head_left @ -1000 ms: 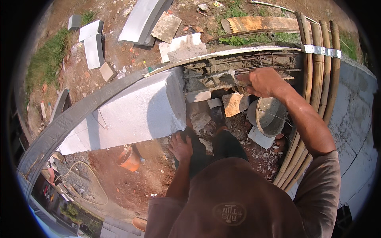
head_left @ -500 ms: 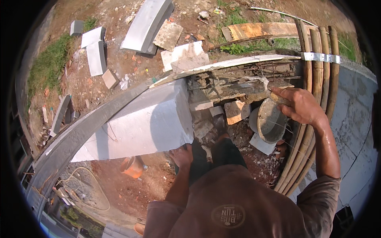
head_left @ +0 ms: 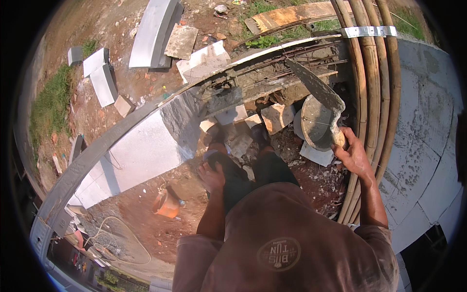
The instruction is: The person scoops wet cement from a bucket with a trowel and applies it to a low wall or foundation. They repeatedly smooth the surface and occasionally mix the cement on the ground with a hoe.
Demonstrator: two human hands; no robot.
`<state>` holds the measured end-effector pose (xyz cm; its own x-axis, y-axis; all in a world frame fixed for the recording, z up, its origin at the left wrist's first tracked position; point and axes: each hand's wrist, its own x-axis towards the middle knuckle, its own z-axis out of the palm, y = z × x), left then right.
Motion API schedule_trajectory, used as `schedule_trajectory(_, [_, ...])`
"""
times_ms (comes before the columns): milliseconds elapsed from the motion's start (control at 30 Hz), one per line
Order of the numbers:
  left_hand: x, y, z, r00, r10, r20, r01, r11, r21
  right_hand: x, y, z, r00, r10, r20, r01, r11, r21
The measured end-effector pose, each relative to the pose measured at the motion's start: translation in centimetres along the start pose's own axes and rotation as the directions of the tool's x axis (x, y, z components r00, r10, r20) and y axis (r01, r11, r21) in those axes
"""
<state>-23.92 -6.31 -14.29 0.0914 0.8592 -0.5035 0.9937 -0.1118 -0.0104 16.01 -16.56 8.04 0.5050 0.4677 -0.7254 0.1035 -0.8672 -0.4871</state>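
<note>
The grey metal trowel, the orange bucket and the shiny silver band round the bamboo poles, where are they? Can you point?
Grey metal trowel (head_left: 318,89): head view, middle of the blade.
Orange bucket (head_left: 167,206): head view, on its outer wall.
Shiny silver band (head_left: 368,31): head view, middle of its flat strip.

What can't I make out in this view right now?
- Trowel handle: in the head view, the right hand covers part of it.
- Mortar bucket: in the head view, the trowel covers part of its right rim.
- Left hand palm: in the head view, hidden by the hand's back.
- Bamboo poles: upper ends cut off by the head view's top edge.
</note>
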Motion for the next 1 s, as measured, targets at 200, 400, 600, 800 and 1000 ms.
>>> schedule_trajectory(200, [-0.2,0.5,0.1,1.0,-0.01,0.011,0.009,0.999,0.035,-3.3,9.7,2.0,0.979,0.107,-0.173,-0.063,0.968,0.243])
schedule_trajectory(400, [-0.9,1.1,-0.5,0.999,-0.022,0.044,0.025,0.998,-0.053,-2.9,15.4,3.5,0.981,0.193,-0.003,-0.192,0.975,0.112])
schedule_trajectory(600, [-3.5,0.7,1.4,0.996,-0.061,0.06,0.063,0.997,-0.046,11.0,16.7,12.9,0.924,0.088,0.373,0.124,0.853,-0.507])
schedule_trajectory(800, [-6.8,-1.8,1.7,0.993,-0.108,0.039,0.111,0.991,-0.078,30.7,17.2,29.1,0.662,0.392,0.639,0.494,0.413,-0.765])
schedule_trajectory(1000, [-8.2,-3.5,1.5,0.982,-0.189,-0.004,0.184,0.961,-0.208,33.6,13.4,32.4,0.88,0.168,0.444,0.274,0.584,-0.764])
